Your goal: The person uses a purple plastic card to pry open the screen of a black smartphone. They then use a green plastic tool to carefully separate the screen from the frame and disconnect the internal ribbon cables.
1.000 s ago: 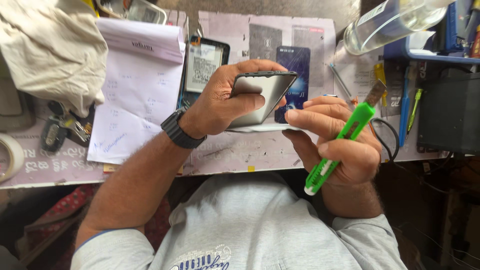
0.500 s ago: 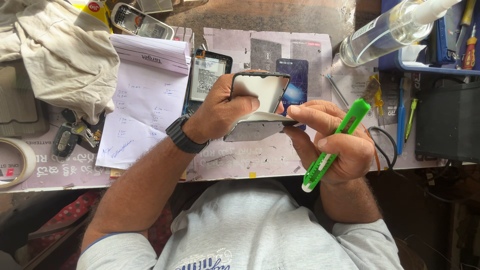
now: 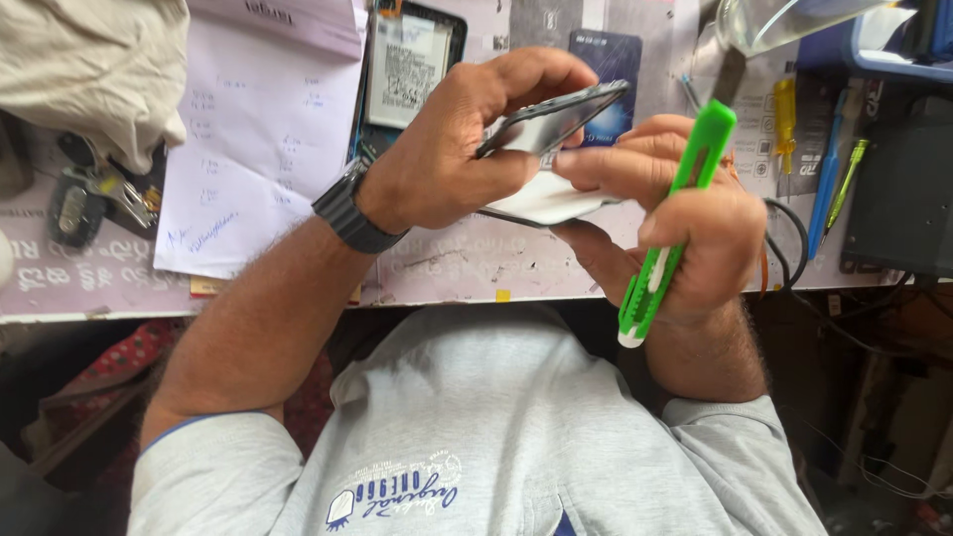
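Thin dark glossy phone screen panel: I'm seeing left hand pinching it tilted, lifting off white back; right hand closed round green plastic utility knife, steadying.

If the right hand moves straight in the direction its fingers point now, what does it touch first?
The right hand points its fingers left, toward the left hand. They already touch the white sheet under the tilted phone panel, so that comes first, then probably the left thumb. Depth is unclear.

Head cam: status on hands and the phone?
Left hand grips the phone screen panel, tilted up off the phone body. Right hand steadies the body, green utility knife in its grip. Nothing blocking; papers on desk behind.
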